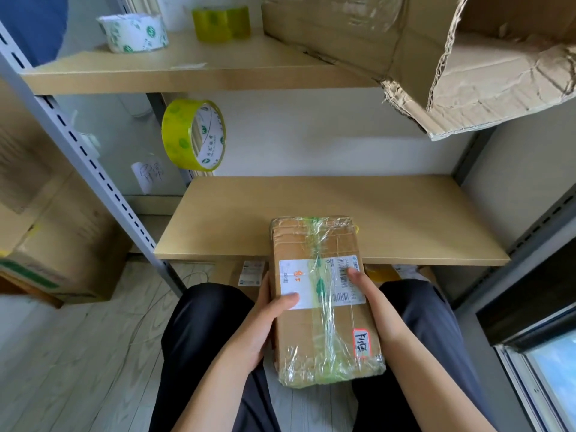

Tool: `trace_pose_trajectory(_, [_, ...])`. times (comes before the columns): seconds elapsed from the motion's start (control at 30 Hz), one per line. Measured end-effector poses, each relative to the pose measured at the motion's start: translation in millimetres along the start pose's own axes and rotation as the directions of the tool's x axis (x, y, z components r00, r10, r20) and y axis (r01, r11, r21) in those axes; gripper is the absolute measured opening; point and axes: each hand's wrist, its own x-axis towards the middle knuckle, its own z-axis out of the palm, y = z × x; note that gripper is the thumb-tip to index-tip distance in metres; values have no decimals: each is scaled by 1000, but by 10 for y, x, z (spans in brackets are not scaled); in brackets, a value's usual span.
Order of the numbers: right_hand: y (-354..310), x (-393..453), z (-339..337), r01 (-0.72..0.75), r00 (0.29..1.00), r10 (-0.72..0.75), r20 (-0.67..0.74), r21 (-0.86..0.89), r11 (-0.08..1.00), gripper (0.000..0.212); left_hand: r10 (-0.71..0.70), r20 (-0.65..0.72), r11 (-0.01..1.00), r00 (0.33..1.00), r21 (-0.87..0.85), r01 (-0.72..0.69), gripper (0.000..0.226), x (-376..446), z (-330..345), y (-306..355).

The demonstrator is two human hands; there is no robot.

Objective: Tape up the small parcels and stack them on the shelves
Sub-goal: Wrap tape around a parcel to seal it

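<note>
taped brown parcel (324, 300) lies lengthwise, far end on lower shelf (405, 219).

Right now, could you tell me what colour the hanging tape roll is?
Yellow-green with a white core, the hanging tape roll, clearest in the head view.

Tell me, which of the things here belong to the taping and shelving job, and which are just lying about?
Part of the job:
- taped parcel, held by left hand and right hand
- lower shelf, its far end resting there
- yellow tape roll hanging at the frame

Lying about:
- torn cardboard box
- white tape roll
- floor cartons
</note>
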Motion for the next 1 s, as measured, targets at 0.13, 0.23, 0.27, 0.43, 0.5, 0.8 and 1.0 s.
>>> trace_pose_trajectory(0.13, [2, 2, -16, -26, 1000, 26, 12, 12, 1000, 45, -28, -11, 1000, 1000, 14, 28, 72, -14, 13, -3])
trace_pose_trajectory(0.23, [-5, -4, -29, -61, 998, 61, 23, 21, 998, 46, -76, -4, 997, 997, 17, 77, 56, 110, -22, -74])
trace_pose_trajectory(0.27, [-8, -8, -25, -64, 998, 64, 28, 20, 998, 45, -104, -24, 993, 994, 53, 106, 48, 199, -45, -135])
trace_pose_trajectory(0.43, [35, -6, 65, -62, 998, 61, 28, 46, 997, 47, -152, -250, 954, 956, 216, 208, 44, 777, -248, -328])
trace_pose_trajectory(0.5, [47, -4, 115, -63, 997, 61, 36, 62, 996, 47, -138, -338, 948, 931, 228, 223, 46, 823, -336, -345])
trace_pose_trajectory(0.8, [109, -110, 244, -70, 991, 77, 106, -65, 995, 53, -71, -217, 987, 974, -159, 36, 72, -116, -222, -152])
trace_pose_trajectory(1.0, [350, -373, 171, -87, 986, 110, 127, -170, 982, 76, -116, -152, 957, 982, -283, 70, 59, -566, -145, 92])
